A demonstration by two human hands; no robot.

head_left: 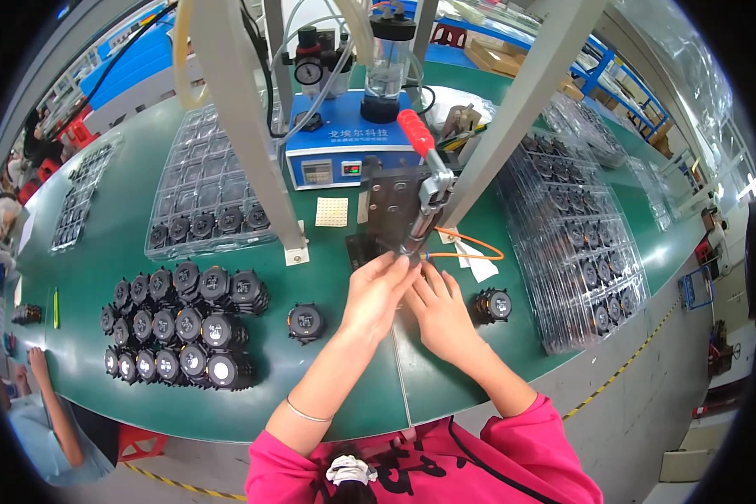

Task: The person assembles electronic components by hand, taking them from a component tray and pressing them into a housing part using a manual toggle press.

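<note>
Both hands meet at the foot of a toggle clamp with a red handle [416, 132], mounted on a dark metal fixture [392, 200]. My left hand [376, 290] has its thumb and fingers pinched together just under the clamp's plunger. My right hand [439, 315] is beside it, fingers bent in toward the same spot. Whatever they hold is hidden behind the fingers. An orange tube [479, 244] runs out beside the right fingertips. One round black watch body [306, 322] lies left of my left forearm, and a small stack of watch bodies [493, 305] stands right of my right hand.
Rows of stacked watch bodies [185, 325] fill the table's left. Clear trays [206, 181] stand behind them; more stacked trays [575, 252] stand right. A blue tester [332, 143] sits behind the fixture, between grey frame posts [248, 126]. Another person's arm [55, 403] rests at far left.
</note>
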